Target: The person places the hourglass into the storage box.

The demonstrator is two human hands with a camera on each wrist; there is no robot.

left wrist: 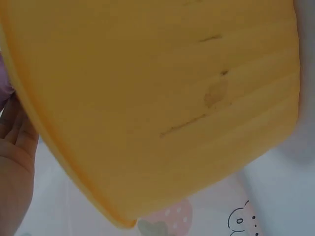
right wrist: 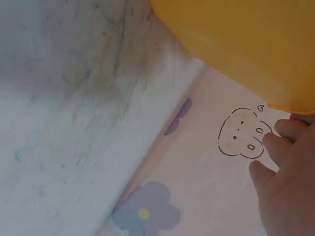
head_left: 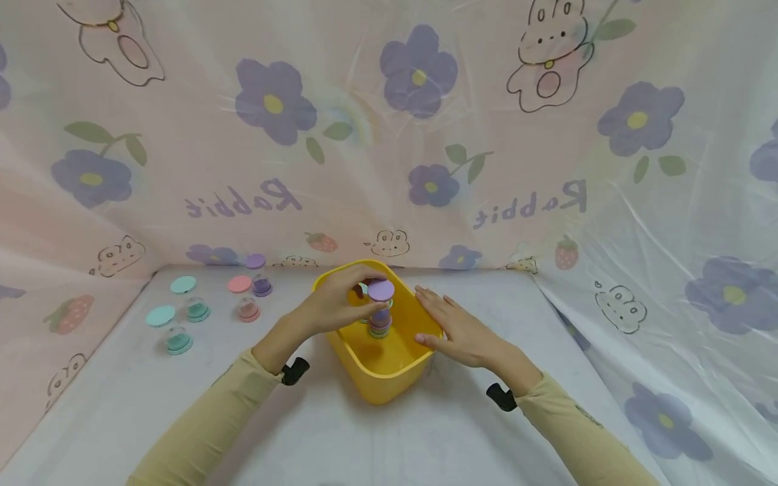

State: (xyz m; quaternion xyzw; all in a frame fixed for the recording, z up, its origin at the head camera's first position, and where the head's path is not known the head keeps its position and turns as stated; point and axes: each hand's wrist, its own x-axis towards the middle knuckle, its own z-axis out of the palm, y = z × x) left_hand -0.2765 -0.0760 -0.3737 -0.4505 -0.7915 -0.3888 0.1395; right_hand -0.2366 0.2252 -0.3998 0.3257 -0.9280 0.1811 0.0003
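A yellow plastic tub stands on the white table in the head view. My left hand reaches over its left rim and pinches a purple round lid above a stack of small capped jars inside the tub. My right hand lies flat with straight fingers against the tub's right rim. The tub's yellow wall fills the left wrist view, with the left palm at the left edge. In the right wrist view the tub is at the top and the right hand's fingers show at the lower right.
To the left on the table sit loose lids and small clear jars: teal ones, a pink pair and a purple pair. A floral "Rabbit" plastic sheet walls the back and both sides.
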